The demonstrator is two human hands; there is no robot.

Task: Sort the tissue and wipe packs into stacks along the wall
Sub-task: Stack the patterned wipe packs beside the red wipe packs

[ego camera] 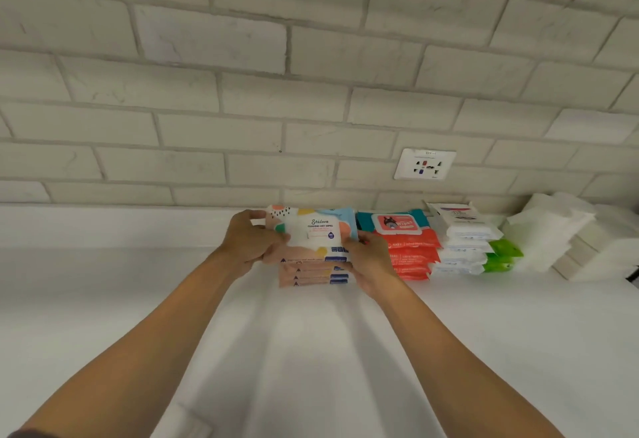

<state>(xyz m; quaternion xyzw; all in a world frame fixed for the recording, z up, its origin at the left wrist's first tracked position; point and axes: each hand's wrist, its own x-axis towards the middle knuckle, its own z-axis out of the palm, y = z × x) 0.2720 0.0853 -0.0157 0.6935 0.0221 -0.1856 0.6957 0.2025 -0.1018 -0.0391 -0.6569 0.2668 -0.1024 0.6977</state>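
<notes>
**A:** How is the top wipe pack [313, 230] oriented?

**B:** It is laid flat, with its long axis parallel to the wall [242, 109]. The lettering is read upright from the camera side, so its top edge is turned toward the wall.

**A:** Where is it placed relative to the hands?

**B:** It is held between them. Its left end is gripped by the left hand [249, 244], fingers curled over the far edge, and its near right corner is gripped by the right hand [370, 258]. It is seen atop the stack of matching packs [311, 277] on the counter [138, 282], near the wall and just left of the red wipes stack [411, 258].

**A:** How is it marked?

**B:** A white label panel is framed by pastel patches of peach, blue, yellow and green.
</notes>
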